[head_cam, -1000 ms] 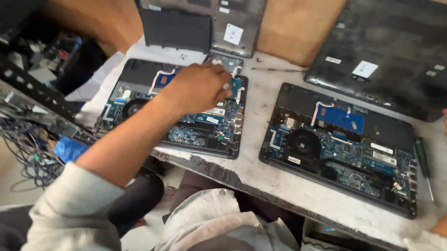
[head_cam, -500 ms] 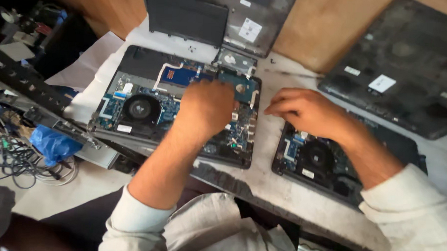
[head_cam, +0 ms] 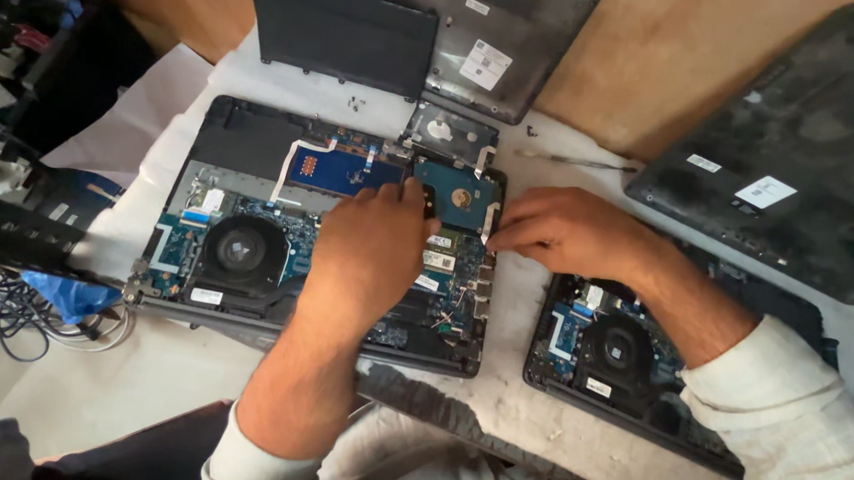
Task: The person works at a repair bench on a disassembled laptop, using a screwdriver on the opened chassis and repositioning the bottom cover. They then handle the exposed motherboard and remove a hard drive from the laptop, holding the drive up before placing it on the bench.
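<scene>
In the opened laptop's [head_cam: 285,254] top-right corner, the drive [head_cam: 459,196] sits in its bay, not lifted. The left hand [head_cam: 370,252] and right hand [head_cam: 564,233] pinch its opposite edges. Back cover [head_cam: 491,43] is already off.

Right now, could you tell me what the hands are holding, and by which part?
Both grip the hard drive in the open laptop: left hand at its left edge, right hand at its right edge.
</scene>
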A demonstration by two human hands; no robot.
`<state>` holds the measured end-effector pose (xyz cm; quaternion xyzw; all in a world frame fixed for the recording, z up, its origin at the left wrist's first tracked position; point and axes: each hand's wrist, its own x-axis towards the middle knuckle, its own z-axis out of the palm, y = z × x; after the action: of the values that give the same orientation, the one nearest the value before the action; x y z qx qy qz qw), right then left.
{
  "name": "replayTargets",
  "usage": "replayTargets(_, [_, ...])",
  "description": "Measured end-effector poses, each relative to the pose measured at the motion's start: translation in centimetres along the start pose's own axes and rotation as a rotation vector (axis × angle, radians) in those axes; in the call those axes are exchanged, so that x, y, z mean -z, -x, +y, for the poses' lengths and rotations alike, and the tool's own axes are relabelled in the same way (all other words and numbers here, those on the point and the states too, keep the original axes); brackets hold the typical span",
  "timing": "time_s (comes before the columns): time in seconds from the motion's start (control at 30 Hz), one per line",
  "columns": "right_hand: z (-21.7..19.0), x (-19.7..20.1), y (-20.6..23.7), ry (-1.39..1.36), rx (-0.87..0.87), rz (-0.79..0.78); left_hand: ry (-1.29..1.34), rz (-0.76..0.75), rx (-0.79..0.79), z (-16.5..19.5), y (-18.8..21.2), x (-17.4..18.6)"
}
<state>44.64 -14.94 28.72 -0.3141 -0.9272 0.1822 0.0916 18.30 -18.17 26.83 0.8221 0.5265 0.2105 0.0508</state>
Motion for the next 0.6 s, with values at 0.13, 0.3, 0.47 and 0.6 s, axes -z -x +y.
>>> replayTargets(0.13, [0.4,0.5,-1.1,0.048,-0.035,-0.123,0.037,-0.009,0.014,0.0,-0.4,0.3])
replayTargets(0.3, [0.4,1.1,-2.5,0.063,-0.075,-0.225,0.082,0.008,0.025,-0.1,-1.1,0.3])
replayTargets(0.47, [0.4,1.3,-3.0,0.053,-0.064,-0.259,0.085,0.003,0.039,-0.2,-1.5,0.3])
replayTargets(0.6, [0.7,1.2,-2.5,0.081,-0.073,-0.249,0.063,0.005,0.043,0.0,-1.6,0.4])
